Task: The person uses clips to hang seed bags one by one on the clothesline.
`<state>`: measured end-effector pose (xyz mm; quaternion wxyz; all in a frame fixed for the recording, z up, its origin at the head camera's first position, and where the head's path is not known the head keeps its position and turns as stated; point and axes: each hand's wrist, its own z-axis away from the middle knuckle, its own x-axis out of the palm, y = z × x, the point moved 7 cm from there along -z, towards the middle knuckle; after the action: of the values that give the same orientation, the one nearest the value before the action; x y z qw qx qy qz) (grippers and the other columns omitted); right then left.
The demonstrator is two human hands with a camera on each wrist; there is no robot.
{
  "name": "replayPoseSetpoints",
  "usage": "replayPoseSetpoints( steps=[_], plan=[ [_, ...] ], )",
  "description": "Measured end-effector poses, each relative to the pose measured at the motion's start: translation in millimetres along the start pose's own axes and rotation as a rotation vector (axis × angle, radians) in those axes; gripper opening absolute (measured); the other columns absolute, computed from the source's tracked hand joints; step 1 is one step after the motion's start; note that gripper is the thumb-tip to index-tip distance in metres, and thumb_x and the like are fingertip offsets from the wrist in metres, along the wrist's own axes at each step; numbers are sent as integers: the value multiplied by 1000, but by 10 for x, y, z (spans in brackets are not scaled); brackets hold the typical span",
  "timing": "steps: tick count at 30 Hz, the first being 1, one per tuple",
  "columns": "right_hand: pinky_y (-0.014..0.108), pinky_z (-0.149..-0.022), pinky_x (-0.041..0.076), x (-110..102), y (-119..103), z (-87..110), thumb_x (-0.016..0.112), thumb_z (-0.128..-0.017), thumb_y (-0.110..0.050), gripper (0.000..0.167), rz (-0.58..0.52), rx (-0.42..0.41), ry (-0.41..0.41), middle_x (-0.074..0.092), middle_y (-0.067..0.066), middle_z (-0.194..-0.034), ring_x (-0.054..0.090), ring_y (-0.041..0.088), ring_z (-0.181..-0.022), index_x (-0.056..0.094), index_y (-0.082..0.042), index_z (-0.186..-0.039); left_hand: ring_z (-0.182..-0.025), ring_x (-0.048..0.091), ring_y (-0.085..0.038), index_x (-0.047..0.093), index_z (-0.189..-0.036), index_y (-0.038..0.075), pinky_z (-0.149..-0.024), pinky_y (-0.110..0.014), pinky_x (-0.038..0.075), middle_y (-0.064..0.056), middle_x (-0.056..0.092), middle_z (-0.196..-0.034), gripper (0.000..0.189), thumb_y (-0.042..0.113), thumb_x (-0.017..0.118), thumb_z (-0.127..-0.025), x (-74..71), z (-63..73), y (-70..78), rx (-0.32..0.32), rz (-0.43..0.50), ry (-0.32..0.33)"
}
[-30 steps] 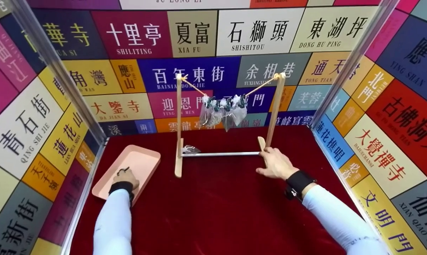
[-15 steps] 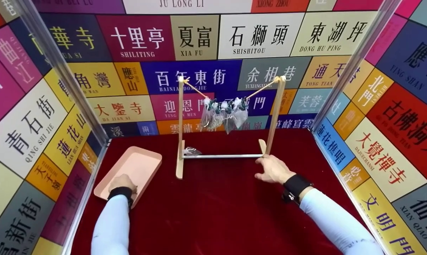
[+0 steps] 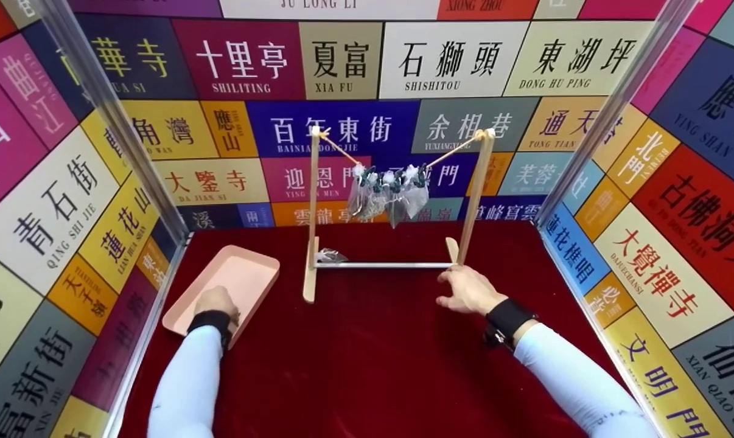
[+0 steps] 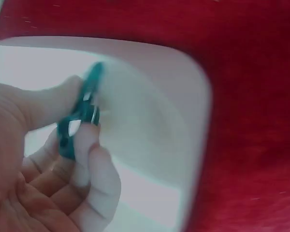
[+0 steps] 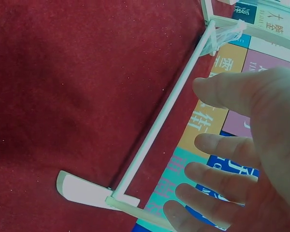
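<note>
In the left wrist view my left hand (image 4: 48, 150) pinches a green plastic clip (image 4: 91, 89) between thumb and fingers, over the pink tray (image 3: 254, 277). The head view hides the clip behind that hand. My right hand (image 3: 473, 291) is beside the right foot of a wooden stand (image 3: 312, 201), its fingers loosely extended and holding nothing. A cord (image 3: 455, 149) sags between the stand's two posts. Several small clear plastic bags (image 3: 400, 210) hang bunched at the cord's middle, with dark green clips (image 3: 426, 177) along their tops.
Another clear bag (image 3: 329, 255) lies on the dark red cloth (image 3: 367, 353) by the stand's left post. A pale rod (image 3: 385, 265) joins the stand's feet low down. Printed panels (image 3: 336, 61) wall the space at the back and both sides.
The clip, visible above my left hand a second ago, is now hidden in the head view as that hand has turned over the tray. My right hand has drawn back slightly from the stand's base.
</note>
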<state>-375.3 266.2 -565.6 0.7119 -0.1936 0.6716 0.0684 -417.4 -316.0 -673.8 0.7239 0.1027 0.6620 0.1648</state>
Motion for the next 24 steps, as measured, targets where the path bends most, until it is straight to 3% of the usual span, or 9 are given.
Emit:
replayPoseSetpoints(
  steps=[4, 8, 11, 14, 17, 19, 24],
  plan=[
    [61, -104, 62, -57, -56, -39, 86, -92, -32, 48, -16, -13, 22, 79, 23, -128, 75, 47, -122, 79, -1, -128, -86, 77, -47, 73, -77, -1, -86, -63, 65, -24, 80, -86, 10, 6, 79, -81, -368, 83, 494, 89, 67, 121],
    [61, -101, 64, -96, -151, -59, 85, -94, -33, 46, -46, -33, 37, 81, 22, -127, 78, 44, -118, 80, -2, -128, -81, 77, -45, 76, -71, 2, -81, -60, 65, -19, 80, -78, 18, 6, 78, -88, -618, 194, 997, 155, 108, 224],
    [59, -97, 65, -140, -242, -61, 84, -96, -32, 44, -64, -61, 53, 81, 21, -126, 79, 41, -113, 81, -2, -128, -86, 79, -44, 83, -86, 0, -82, -58, 65, -20, 84, -89, 13, 10, 76, -91, -667, 252, 1326, 203, 126, 241],
    [57, -94, 67, -234, -359, -80, 83, -97, -29, 38, -84, -123, 117, 83, 19, -121, 81, 39, -109, 82, -2, -124, -97, 81, -44, 85, -104, -1, -90, -58, 65, -21, 86, -103, 18, 12, 75, -95, -676, 282, 1629, 247, 195, 218],
    [56, -92, 67, -350, -515, -120, 84, -96, -24, 31, -104, -214, 219, 86, 15, -111, 83, 35, -102, 84, -3, -118, -101, 82, -43, 84, -108, -2, -94, -57, 65, -22, 86, -106, 17, 8, 74, -98, -658, 309, 1935, 297, 264, 195],
    [61, -103, 62, -400, -620, -152, 84, -96, -25, 29, -113, -254, 259, 87, 12, -107, 84, 33, -98, 84, -5, -117, -101, 82, -43, 84, -110, -2, -93, -56, 67, -22, 86, -107, 17, 5, 74, -99, -614, 350, 2150, 334, 287, 176],
    [61, -100, 63, -434, -886, -292, 87, -96, -36, 45, -147, -288, 246, 87, 12, -107, 83, 31, -96, 80, -6, -130, -102, 82, -37, 83, -116, 1, -95, -50, 67, -18, 86, -110, 18, 10, 76, -102, -443, 445, 2708, 416, 333, 97]
  ],
)
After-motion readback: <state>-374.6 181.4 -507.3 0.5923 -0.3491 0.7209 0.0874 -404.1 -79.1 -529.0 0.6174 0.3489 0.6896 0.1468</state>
